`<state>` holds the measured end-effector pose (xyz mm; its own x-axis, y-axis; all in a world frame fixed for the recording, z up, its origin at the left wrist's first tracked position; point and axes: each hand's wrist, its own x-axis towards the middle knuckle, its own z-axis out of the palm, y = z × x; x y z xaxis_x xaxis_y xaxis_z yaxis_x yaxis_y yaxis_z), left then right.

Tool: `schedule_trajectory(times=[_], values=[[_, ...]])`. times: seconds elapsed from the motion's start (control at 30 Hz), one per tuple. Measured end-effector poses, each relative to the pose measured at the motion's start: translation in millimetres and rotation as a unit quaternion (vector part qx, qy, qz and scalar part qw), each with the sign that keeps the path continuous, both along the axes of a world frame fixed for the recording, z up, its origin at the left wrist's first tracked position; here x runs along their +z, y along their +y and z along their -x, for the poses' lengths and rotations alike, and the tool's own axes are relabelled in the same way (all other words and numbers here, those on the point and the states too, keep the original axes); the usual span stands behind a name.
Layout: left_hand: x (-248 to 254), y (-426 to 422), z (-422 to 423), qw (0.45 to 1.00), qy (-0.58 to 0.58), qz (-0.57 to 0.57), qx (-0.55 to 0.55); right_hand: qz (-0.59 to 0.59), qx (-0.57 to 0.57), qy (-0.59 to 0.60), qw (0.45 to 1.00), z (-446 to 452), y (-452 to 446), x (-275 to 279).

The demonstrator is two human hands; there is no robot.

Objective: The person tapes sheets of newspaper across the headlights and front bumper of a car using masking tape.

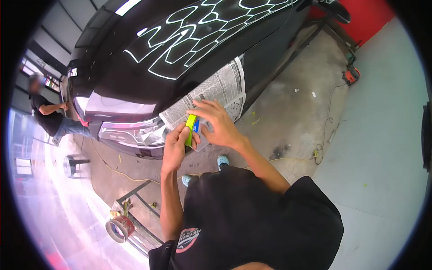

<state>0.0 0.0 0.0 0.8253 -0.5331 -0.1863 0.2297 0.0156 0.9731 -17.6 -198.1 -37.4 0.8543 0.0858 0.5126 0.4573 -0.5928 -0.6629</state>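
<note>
My left hand [175, 145] grips a lime-green roll of tape [191, 130] with blue showing at its inner side. Close by on its right, my right hand [220, 123] has its fingers stretched out; whether a fingertip touches the roll I cannot tell. Behind both hands a sheet of newspaper [220, 85] covers part of the black car's side [265, 58], just behind the headlight [135, 133]. Below the roll shows a pale, translucent piece [202, 145] that I cannot make out.
White hexagon outlines [180, 54] mark the car's hood. Another person [47, 110] is at the car's front, left. A stool [75, 165], a metal frame [141, 193] with a bucket [120, 228], an orange power tool [351, 75] and a cable [330, 119] are around.
</note>
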Motion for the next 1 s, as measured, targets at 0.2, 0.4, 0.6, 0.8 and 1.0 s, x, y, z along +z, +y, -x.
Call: schedule_trajectory(times=[0.2,0.4,0.6,0.8,1.0], values=[[-3.7,-28.7,28.5,0.992,-0.101,-0.031,0.068,-0.036,-0.032,-0.041,0.998,-5.8,-20.7,-14.0],[-9.6,-35.1,46.0,0.978,-0.145,-0.015,0.147,-0.084,-0.038,-0.002,0.996,-3.3,-15.6,-21.8],[-13.1,-44.8,46.6,0.977,-0.105,-0.012,0.186,-0.054,-0.024,0.019,0.998,-3.2,-18.7,-26.7],[-27.3,-29.8,52.0,0.963,-0.123,-0.028,0.238,-0.057,-0.021,0.012,0.998,-2.1,-34.5,-11.5],[-32.6,-33.1,46.7,0.907,-0.192,-0.18,0.329,-0.022,-0.024,0.02,0.999,-9.4,-40.0,-13.6]])
